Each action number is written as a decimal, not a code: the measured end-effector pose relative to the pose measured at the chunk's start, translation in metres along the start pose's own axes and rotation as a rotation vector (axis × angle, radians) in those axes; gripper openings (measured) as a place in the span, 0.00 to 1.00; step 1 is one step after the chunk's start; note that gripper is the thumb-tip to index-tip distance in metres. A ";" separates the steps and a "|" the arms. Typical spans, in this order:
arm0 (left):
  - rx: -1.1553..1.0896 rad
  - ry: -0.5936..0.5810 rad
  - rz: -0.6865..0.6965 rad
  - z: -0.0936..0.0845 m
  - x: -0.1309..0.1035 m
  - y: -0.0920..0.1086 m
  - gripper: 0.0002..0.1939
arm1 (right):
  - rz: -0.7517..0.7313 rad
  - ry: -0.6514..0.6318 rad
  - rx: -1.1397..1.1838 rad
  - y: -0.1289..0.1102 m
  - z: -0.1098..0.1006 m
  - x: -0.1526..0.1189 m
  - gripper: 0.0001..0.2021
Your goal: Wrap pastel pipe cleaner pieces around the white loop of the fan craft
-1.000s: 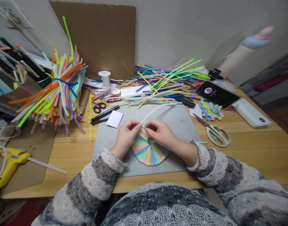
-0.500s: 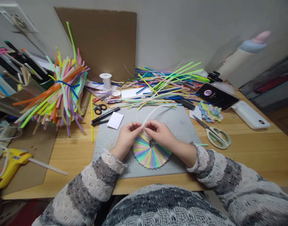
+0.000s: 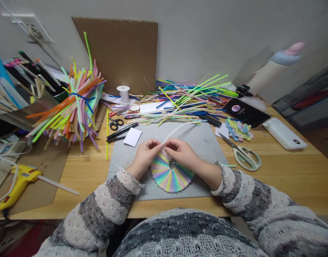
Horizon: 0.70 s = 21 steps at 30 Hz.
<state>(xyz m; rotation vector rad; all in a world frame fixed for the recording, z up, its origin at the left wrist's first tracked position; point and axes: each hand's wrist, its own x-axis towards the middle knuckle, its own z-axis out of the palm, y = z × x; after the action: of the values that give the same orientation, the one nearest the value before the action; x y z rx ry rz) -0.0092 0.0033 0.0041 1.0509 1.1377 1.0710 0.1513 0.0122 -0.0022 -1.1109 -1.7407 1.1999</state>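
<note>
A flat ring wrapped in pastel pipe cleaners (image 3: 172, 181), striped pink, yellow, mint and blue, rests on the grey cutting mat (image 3: 207, 157) with a small hole in its middle. My left hand (image 3: 147, 154) pinches at the ring's top edge, thumb and forefinger closed. Right beside it, fingertips nearly meeting, my right hand (image 3: 182, 153) is pinched too. From between the fingertips a white pipe cleaner (image 3: 177, 129) curves up and to the right. My fingers hide its lower end and the ring's top.
Loose pipe cleaners (image 3: 190, 98) lie behind the mat, and a tied bundle (image 3: 80, 107) stands left. Scissors (image 3: 246, 157), a phone (image 3: 246, 111) and a white case (image 3: 284, 134) are on the right. A yellow glue gun (image 3: 21, 182) lies left, near black markers (image 3: 122, 131) and a white card (image 3: 132, 137).
My view has shifted slightly. Both hands stay pinched at the ring's top edge, and a green bit that showed at the fingertips is no longer visible.
</note>
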 end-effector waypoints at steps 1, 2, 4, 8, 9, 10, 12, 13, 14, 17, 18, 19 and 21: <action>-0.003 -0.002 -0.002 0.000 0.000 0.000 0.11 | 0.008 -0.008 0.017 0.000 0.000 0.000 0.04; -0.014 -0.008 -0.005 -0.001 0.000 -0.001 0.11 | 0.022 -0.018 0.043 0.000 0.000 0.000 0.04; -0.057 -0.030 -0.017 -0.002 0.001 -0.002 0.11 | 0.061 -0.040 0.116 -0.002 -0.001 0.001 0.05; -0.155 -0.104 -0.079 -0.004 0.002 -0.003 0.12 | 0.126 -0.059 0.237 -0.008 -0.002 0.002 0.07; -0.172 -0.118 -0.098 -0.005 0.002 -0.003 0.13 | 0.135 -0.058 0.244 -0.010 -0.003 0.002 0.07; -0.186 -0.130 -0.120 -0.005 0.002 -0.002 0.13 | 0.143 -0.055 0.242 -0.012 -0.003 0.003 0.07; -0.200 -0.150 -0.162 -0.005 0.002 0.000 0.14 | 0.163 -0.051 0.220 -0.015 -0.004 0.004 0.06; -0.199 -0.157 -0.176 -0.006 0.002 0.001 0.15 | 0.173 -0.052 0.205 -0.017 -0.005 0.004 0.06; -0.192 -0.163 -0.181 -0.006 0.002 0.001 0.15 | 0.184 -0.056 0.193 -0.018 -0.005 0.005 0.05; -0.184 -0.163 -0.153 -0.005 0.002 0.002 0.15 | 0.222 -0.078 0.182 -0.022 -0.006 0.007 0.03; -0.193 -0.165 -0.146 -0.005 0.002 0.002 0.16 | 0.237 -0.086 0.188 -0.023 -0.007 0.007 0.03; -0.204 -0.169 -0.145 -0.005 0.001 0.003 0.16 | 0.252 -0.098 0.197 -0.024 -0.008 0.008 0.03; -0.225 -0.191 -0.160 -0.004 0.001 0.004 0.17 | 0.278 -0.144 0.210 -0.025 -0.010 0.008 0.03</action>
<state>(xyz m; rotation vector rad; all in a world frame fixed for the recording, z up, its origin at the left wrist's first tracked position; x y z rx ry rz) -0.0136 0.0050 0.0071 0.8503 0.9087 0.9267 0.1517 0.0186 0.0257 -1.1894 -1.5539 1.6290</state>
